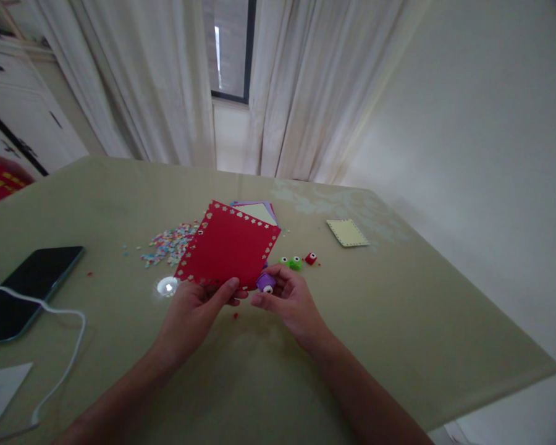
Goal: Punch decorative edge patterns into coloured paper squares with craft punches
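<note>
Card sits clamped in left hand, 7 o'clock, presumably for steadiness; right hand pinches purple punch, 5 o'clock.

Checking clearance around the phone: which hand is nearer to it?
Left. The left hand is to the right of the phone, holding the red card; the right hand is farther right, holding the purple punch.
</note>
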Tool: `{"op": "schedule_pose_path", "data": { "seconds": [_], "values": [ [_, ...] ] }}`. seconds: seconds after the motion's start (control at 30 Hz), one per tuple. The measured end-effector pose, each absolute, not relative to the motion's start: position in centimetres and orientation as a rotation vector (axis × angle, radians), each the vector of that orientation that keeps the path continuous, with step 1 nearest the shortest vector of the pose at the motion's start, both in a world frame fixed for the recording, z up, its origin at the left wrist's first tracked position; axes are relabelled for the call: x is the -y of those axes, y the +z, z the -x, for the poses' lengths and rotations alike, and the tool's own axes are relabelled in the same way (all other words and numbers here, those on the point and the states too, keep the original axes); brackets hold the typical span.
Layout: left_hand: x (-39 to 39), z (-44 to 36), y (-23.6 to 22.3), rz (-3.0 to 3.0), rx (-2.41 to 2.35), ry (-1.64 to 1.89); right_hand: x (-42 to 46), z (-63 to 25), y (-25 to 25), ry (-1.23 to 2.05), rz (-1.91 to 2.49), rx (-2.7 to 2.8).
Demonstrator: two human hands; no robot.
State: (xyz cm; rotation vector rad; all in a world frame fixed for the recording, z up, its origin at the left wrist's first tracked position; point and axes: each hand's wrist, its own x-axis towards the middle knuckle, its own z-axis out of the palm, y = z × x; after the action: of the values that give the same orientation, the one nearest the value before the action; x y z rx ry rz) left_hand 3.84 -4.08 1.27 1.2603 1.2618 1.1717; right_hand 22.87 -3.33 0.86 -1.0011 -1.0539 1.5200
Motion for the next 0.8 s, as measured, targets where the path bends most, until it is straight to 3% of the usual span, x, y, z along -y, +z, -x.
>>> {"op": "schedule_pose_path", "data": {
  "seconds": [0.8],
  "values": [
    [4.2, -4.4, 0.4, -1.282, -1.232, 1.232, 3.6, -23.1, 0.8, 1.556, 1.010, 1.193]
  ]
}}
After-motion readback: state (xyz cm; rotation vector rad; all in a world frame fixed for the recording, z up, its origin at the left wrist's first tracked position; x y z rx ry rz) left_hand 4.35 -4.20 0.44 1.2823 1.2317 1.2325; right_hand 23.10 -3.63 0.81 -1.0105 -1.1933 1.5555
